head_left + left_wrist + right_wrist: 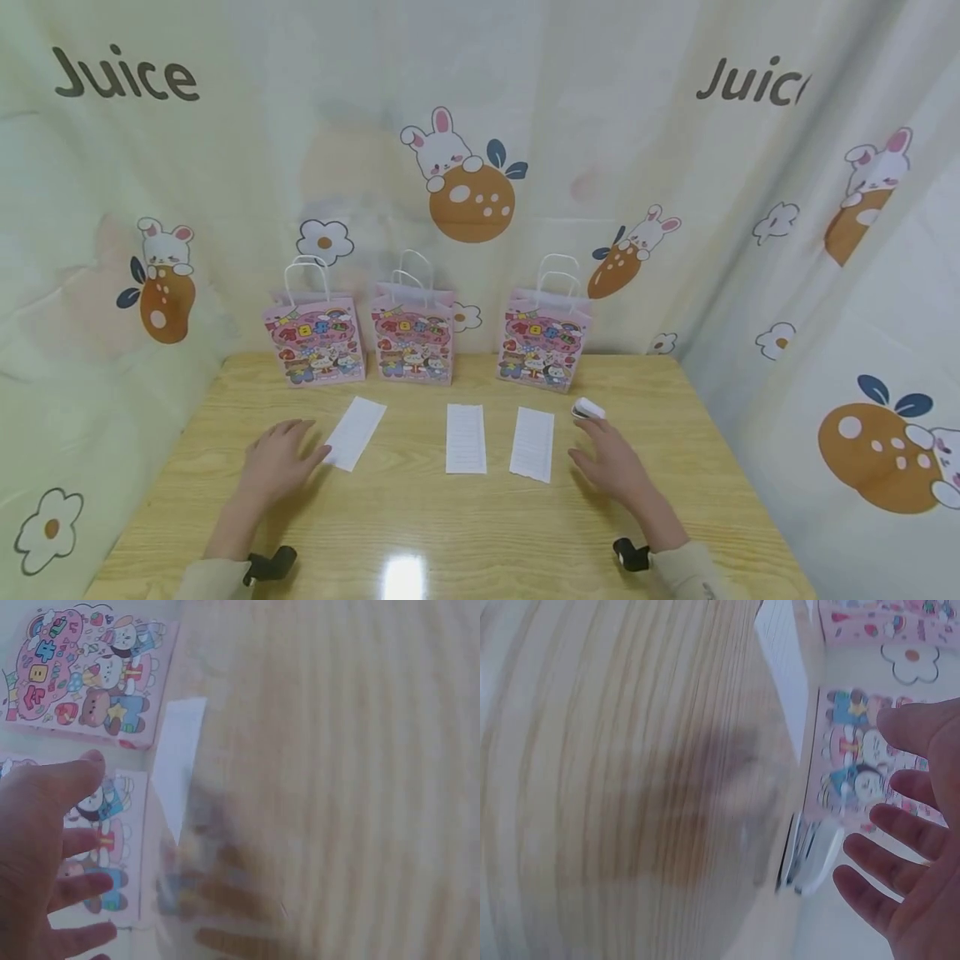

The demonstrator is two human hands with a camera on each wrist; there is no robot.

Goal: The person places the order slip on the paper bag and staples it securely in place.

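Observation:
My left hand hovers over the left of the table, fingers loosely spread and holding nothing. Its thumb tip overlaps the edge of a slanted white paper slip in the head view. On the other side, my right hand has relaxed, parted fingers with nothing in them. Just beyond its fingertips lies a small white stapler, also seen in the right wrist view past the fingers. Between the hands lie a middle slip and a right slip, both with faint printed lines.
Three pink cartoon paper bags with white handles stand upright along the back: left, middle and right. A patterned curtain hangs close behind and beside the wooden table. Black straps sit at both wrists.

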